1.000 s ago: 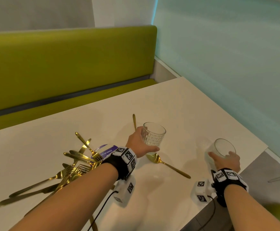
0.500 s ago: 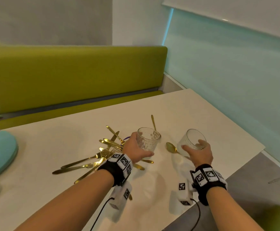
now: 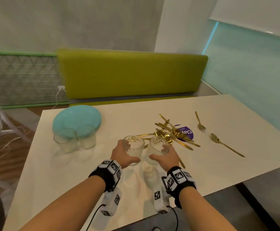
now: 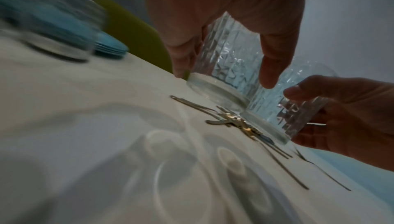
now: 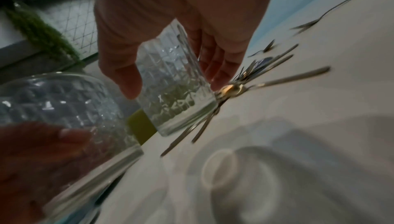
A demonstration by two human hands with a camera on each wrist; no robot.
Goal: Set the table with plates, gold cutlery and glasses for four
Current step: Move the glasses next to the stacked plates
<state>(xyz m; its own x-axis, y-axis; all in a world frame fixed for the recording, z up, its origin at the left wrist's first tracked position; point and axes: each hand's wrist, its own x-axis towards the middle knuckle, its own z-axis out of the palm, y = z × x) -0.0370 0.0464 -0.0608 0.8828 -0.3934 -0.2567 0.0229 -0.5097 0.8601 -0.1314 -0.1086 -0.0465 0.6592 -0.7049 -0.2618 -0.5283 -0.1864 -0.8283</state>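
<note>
Progress of a four-place setting, seen from above. Our left hand (image 3: 125, 155) wraps a cut-pattern left glass (image 3: 133, 149), and our right hand (image 3: 166, 157) wraps a matching right glass (image 3: 158, 150). Both glasses are carried clear of the surface (image 3: 236, 117), side by side and close together; the wrist views show each base lifted off it, fingers and thumb curled round the wall of each glass.

Two further clear glasses (image 3: 75, 138) stand upright together at the near rim of a stack of turquoise plates (image 3: 76, 119), on the far left of the surface. The plates remain in one pile, so we judge that no plate has yet been dealt out to a seat.

The gold cutlery pile (image 3: 172, 134) lies in a loose heap right of centre, partly over a purple round sticker (image 3: 185, 132). Two gold spoons lie apart from it: one small spoon (image 3: 200, 121) beyond the heap, one long spoon (image 3: 226, 145) to its right. We cannot tell whether these mark intended places.

We judge the task to be at an early stage. All four glasses are in view but none stands at a finished setting. What is left: distribute the plates to four positions, sort the cutlery beside each, and place one glass at each. A green bench (image 3: 132, 74) lines the far side.
</note>
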